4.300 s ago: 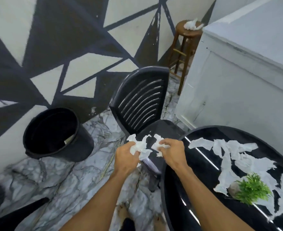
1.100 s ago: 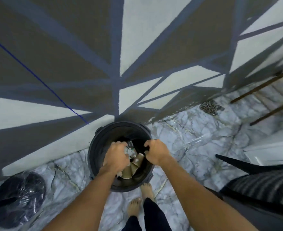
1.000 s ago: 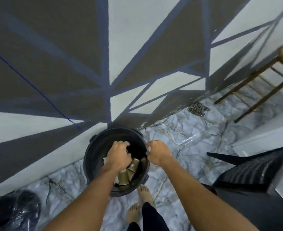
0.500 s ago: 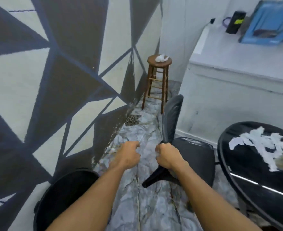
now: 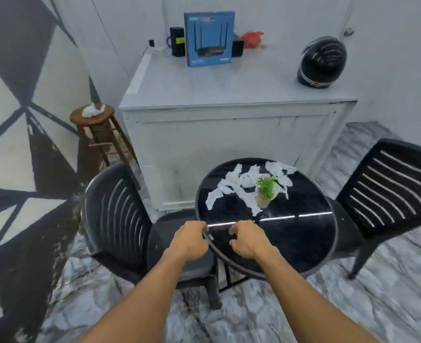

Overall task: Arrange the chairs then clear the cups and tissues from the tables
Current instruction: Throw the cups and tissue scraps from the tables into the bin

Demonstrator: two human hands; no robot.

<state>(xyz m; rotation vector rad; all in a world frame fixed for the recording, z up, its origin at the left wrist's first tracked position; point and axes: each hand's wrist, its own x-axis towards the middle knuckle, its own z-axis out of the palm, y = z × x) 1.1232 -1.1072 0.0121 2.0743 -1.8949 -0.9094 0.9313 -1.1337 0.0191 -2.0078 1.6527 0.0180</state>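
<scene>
Round black worktop [image 5: 301, 246] between two black chairs, torn tissues [image 5: 231, 186] strewn on far half around small plant [image 5: 266, 191], left hand [image 5: 190, 240] and right hand [image 5: 246, 240] hovering loosely curled, empty, near edge.

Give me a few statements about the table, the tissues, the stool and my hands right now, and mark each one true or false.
1. Torn tissues lie on the round black table. True.
2. The left hand holds a cup. False: both it and the right hand are empty, fingers curled, at the table's near edge.
3. A crumpled tissue sits on the wooden stool. True.
4. The small plant stands on the white cabinet. False: it stands on the table among the tissues.
5. A black chair stands left of the table. True.
</scene>
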